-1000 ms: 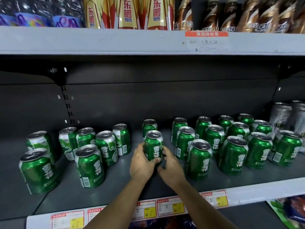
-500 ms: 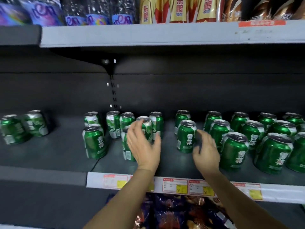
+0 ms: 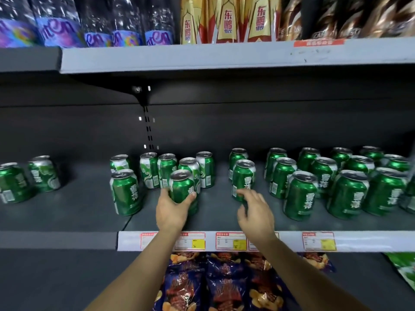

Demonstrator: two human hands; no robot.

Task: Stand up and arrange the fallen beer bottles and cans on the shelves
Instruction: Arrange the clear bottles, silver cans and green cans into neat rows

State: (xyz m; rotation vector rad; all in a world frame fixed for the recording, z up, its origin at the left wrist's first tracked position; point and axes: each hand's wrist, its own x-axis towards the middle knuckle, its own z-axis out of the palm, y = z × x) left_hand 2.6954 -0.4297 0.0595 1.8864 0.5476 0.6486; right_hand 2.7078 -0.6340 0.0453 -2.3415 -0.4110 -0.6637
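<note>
I saw the left hand [image 3: 171,209] gripping an upright green can [image 3: 182,187] on the dark grey shelf [image 3: 67,212], fingers wrapped round its base. Right of that can, the right hand [image 3: 256,212] hovered loosely curled, holding nothing. Snack bags [image 3: 224,281] lay below the shelf.

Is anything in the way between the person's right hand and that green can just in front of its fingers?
Nothing visible. The right hand hangs with loosely curled fingers just in front of the green can, with only bare shelf beneath. The left hand grips a separate can off to the side, clear of that path.
</note>
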